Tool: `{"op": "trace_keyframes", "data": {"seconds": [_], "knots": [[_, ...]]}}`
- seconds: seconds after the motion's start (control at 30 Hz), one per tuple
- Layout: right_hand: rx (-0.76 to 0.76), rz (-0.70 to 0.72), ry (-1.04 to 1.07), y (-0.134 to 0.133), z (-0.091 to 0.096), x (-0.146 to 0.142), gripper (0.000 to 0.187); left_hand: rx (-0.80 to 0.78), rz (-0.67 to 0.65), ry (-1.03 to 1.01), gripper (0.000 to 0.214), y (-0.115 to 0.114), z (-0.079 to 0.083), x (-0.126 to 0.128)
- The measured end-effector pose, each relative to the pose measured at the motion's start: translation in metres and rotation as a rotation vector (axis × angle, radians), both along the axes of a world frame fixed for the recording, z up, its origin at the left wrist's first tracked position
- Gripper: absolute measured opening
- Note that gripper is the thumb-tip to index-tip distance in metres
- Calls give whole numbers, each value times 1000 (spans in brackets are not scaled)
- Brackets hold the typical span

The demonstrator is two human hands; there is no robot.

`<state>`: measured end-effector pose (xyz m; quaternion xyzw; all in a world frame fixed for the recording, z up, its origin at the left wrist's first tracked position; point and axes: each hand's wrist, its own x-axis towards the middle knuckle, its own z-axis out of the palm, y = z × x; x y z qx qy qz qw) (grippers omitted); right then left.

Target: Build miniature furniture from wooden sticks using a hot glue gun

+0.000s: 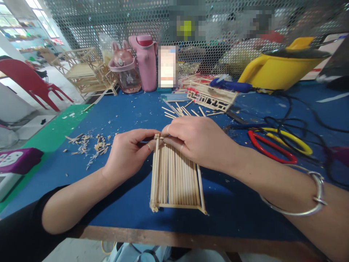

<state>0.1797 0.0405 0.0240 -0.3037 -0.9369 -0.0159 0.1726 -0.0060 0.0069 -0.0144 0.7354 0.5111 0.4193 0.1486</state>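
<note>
A black left sleeve [24, 222] shows, with a silver bangle [319, 201] and slim rings [168, 128].

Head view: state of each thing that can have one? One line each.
Stick panel: gripped at far end, near end free
Left hand: fingers pinched at far-left corner
Right hand: fingers pinched beside the left's
Pink bottle: upright, lid on
Rabbit-eared bottle: upright, lid on
Yellow mug: lid on
Blue-handled tool: lying down, power unclear
Loose sticks: scattered
Offcuts: scattered
</note>
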Motion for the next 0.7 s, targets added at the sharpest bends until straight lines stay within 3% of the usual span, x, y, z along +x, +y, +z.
{"op": "trace_keyframes", "data": {"seconds": [0.2,0.3,0.4,0.53,0.7], "knots": [[-116,-9,64,6,6,8,24,-141,65,54,20,2,1,-1],[-137,-234,188,-5,14,20,39,-187,120,46,21,6,-1,-3],[-274,-461,95,-29,12,29,57,-223,150,-8,19,12,-1,-4],[-385,-506,-67,-47,-1,35,68,-262,165,-64,21,16,0,-6],[-217,-460,-71,-4,6,45,55,-372,61,-33,26,-5,5,-2]]}}
